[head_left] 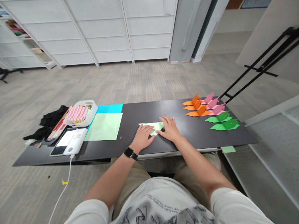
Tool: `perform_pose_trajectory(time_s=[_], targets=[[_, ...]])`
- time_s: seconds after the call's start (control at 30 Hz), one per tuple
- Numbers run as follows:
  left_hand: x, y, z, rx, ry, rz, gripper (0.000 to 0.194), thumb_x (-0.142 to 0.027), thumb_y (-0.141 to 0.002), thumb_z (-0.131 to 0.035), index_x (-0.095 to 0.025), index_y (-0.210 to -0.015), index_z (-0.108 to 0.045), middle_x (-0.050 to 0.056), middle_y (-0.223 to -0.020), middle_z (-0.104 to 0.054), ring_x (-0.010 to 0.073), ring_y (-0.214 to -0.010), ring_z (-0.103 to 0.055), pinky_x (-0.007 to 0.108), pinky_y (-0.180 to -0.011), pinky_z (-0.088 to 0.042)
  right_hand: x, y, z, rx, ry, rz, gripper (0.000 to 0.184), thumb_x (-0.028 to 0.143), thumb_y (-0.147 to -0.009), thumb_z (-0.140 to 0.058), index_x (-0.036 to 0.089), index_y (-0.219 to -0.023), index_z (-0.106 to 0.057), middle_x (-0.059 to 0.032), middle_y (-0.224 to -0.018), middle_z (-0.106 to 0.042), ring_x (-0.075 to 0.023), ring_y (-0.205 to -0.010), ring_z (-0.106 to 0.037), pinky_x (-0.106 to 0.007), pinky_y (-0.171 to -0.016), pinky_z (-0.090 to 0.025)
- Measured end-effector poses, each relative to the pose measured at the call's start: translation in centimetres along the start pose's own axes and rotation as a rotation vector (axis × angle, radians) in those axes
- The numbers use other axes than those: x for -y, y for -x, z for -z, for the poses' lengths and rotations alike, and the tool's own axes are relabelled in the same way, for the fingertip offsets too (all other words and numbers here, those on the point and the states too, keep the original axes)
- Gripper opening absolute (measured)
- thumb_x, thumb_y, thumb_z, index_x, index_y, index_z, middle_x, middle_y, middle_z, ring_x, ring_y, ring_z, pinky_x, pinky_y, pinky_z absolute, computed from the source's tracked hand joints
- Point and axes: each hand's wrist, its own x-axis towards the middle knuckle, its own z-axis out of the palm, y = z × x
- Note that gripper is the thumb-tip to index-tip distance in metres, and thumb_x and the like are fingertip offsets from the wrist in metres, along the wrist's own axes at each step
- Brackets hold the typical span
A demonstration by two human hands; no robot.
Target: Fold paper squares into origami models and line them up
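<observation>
A folded piece of light green paper (157,125) lies on the dark table, partly covered by both hands. My left hand (143,137) rests flat over its left part, fingers stretched out, with a black watch on the wrist. On the paper's right end lies my right hand (170,128), its fingers spread and pressing down. To the right stand folded paper birds in rows: orange ones (198,111), pink ones (218,109) and green ones (227,125). Flat sheets of light green paper (104,127) lie left of my hands, over a blue sheet (109,108).
At the table's left are a white basket (93,110) with a pink patterned packet (77,113), a phone (62,143), a white power bank (76,140) with a cable, and a black cloth (52,116). A black metal stand (257,67) rises beyond the right end.
</observation>
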Motion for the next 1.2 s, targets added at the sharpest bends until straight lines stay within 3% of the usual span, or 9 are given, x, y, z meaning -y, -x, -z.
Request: perform_pose_trajectory(time_s=[0.6, 0.8, 1.0, 1.2], targets=[[0.2, -0.1, -0.1, -0.006, 0.039, 0.019, 0.027, -0.036, -0.101, -0.065, -0.028, -0.124, -0.075, 0.005, -0.146, -0.071, 0.0279, -0.138, -0.062, 0.062, -0.134, -0.024, -2.2, -0.4, 0.1, -0.102, 0.089, -0.312, 0.072, 0.055, -0.094, -0.066, 0.021, -0.156, -0.05, -0.0208, -0.162, -0.048, -0.045, -0.153, -0.037, -0.073, -0.126, -0.02], [0.2, -0.2, -0.1, -0.005, 0.035, 0.021, 0.025, -0.035, -0.099, -0.066, -0.028, -0.122, -0.075, 0.005, -0.145, -0.071, 0.0279, -0.136, -0.063, 0.062, -0.134, -0.025, -3.0, -0.8, -0.1, -0.18, 0.099, -0.392, 0.061, 0.044, -0.096, -0.061, 0.014, -0.148, -0.053, -0.0242, -0.146, -0.059, -0.0394, -0.138, -0.053, -0.057, -0.119, -0.037], [0.2, -0.1, -0.2, -0.004, 0.021, 0.018, 0.027, -0.037, -0.102, -0.062, -0.029, -0.124, -0.075, 0.005, -0.147, -0.07, 0.0286, -0.137, -0.062, 0.063, -0.134, -0.024, -3.0, -1.1, -0.1, -0.247, 0.067, -0.391, 0.049, 0.034, -0.098, -0.053, 0.015, -0.143, -0.057, -0.0251, -0.141, -0.062, -0.0402, -0.132, -0.055, -0.058, -0.113, -0.039], [0.3, 0.0, -0.3, 0.009, -0.006, 0.005, 0.035, -0.034, -0.11, -0.046, -0.03, -0.132, -0.073, 0.003, -0.149, -0.068, 0.0276, -0.138, -0.061, 0.062, -0.133, -0.025, -2.3, -0.8, 0.6, -0.229, 0.09, -0.347, 0.04, 0.031, -0.101, -0.051, 0.019, -0.137, -0.063, -0.0203, -0.14, -0.062, -0.0355, -0.132, -0.055, -0.053, -0.115, -0.039]])
